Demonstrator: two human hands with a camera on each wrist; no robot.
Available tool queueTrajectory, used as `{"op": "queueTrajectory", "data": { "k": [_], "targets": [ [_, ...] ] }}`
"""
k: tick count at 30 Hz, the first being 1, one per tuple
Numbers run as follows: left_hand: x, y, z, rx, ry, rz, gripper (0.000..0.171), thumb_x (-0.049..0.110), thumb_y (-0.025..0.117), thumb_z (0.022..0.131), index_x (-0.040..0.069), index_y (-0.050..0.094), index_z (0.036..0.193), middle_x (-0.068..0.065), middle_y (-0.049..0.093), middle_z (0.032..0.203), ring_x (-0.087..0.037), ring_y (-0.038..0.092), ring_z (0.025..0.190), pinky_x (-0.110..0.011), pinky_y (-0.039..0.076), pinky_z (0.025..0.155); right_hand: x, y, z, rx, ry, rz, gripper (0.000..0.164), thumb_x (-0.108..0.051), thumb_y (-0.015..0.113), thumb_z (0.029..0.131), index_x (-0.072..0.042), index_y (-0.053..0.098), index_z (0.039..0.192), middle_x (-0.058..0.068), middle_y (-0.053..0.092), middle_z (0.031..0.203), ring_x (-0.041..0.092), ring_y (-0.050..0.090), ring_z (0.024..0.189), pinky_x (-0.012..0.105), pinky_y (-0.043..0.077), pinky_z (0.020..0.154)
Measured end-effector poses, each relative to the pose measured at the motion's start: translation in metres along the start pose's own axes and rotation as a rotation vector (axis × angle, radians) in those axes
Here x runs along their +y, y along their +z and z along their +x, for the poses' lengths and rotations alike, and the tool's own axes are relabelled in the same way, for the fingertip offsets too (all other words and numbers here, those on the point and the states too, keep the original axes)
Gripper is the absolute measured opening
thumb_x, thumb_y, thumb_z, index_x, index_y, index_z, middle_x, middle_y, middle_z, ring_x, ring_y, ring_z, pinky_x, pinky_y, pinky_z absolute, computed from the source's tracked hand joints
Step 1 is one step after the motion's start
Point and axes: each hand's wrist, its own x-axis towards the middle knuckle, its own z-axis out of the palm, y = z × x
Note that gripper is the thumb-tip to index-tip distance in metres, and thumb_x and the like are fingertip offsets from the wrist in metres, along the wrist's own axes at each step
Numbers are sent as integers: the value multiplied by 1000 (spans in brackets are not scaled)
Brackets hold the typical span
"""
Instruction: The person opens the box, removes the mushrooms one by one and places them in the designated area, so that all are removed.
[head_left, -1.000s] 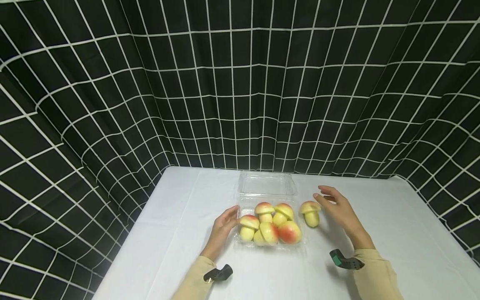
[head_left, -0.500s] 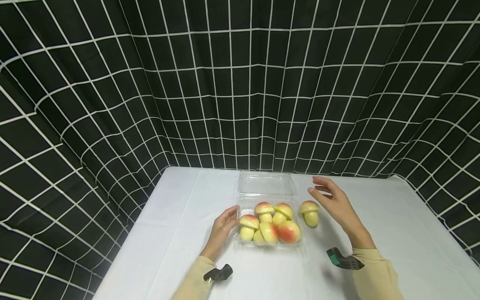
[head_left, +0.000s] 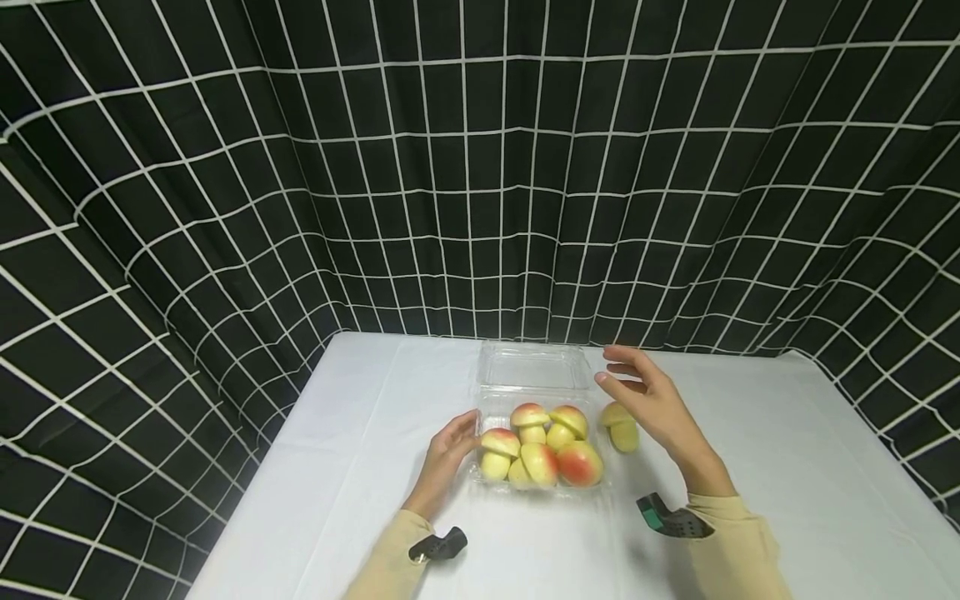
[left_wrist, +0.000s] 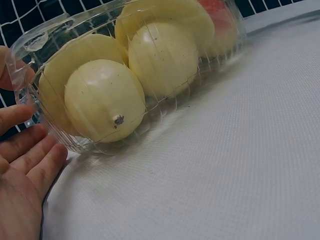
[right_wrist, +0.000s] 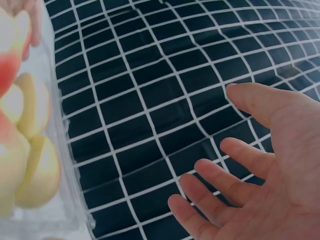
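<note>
Plainly enough, a person's left hand (head_left: pixel 445 458) rested against the left end of a clear plastic box (head_left: pixel 492 408), its fingers laid along the outer wall and fairly straight; the left wrist view showed the tips meeting the ribbed plastic. Well over to the other side, the right hand (head_left: pixel 651 404) was raised and held nothing, its thumb set wide of the loosely bent fingers, the palm turned toward the box. Its fingertips came near the right end of the lid (head_left: pixel 535 367), which was folded back behind the base and lay flat on the white cloth (head_left: pixel 360 450). Between the box and the right forearm, just beside the right wall, stood a loose mushroom (head_left: pixel 621 433), yellow with a dull cap, part of it covered by the right hand. Inside the base sat five mushrooms (head_left: pixel 580 463) that could be counted, yellow with caps flushed red: two at the back, three along the front, the front right one with its cap turned toward the viewer. The left wrist view gave the pale round stem ends, one with a small brown mark, pressed up close behind the front wall. Beige sleeves (head_left: pixel 390 554) covered both forearms, each wrist wore a black band (head_left: pixel 437 546), and behind everything hung a black curtain (head_left: pixel 442 183) ruled in white squares.
</note>
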Motion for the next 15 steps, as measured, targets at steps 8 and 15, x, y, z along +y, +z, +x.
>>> {"op": "queueTrajectory", "data": {
  "k": [8, 15],
  "targets": [
    [-2, -1, -1, -12, 1, 5, 58, 18, 62, 95, 2, 46, 148, -19, 43, 158, -38, 41, 148, -52, 29, 126, -12, 10, 1, -19, -19, 14, 55, -32, 63, 100, -9, 46, 147, 15, 52, 148, 34, 54, 133, 42, 50, 109],
    [0, -1, -1, -13, 1, 13, 58, 19, 61, 95, 2, 46, 149, -19, 44, 158, -38, 42, 147, -53, 31, 125, -22, 20, 1, -35, -55, 45, 53, -27, 64, 100, -9, 47, 146, 15, 54, 148, 34, 55, 133, 51, 49, 111]
  ]
}}
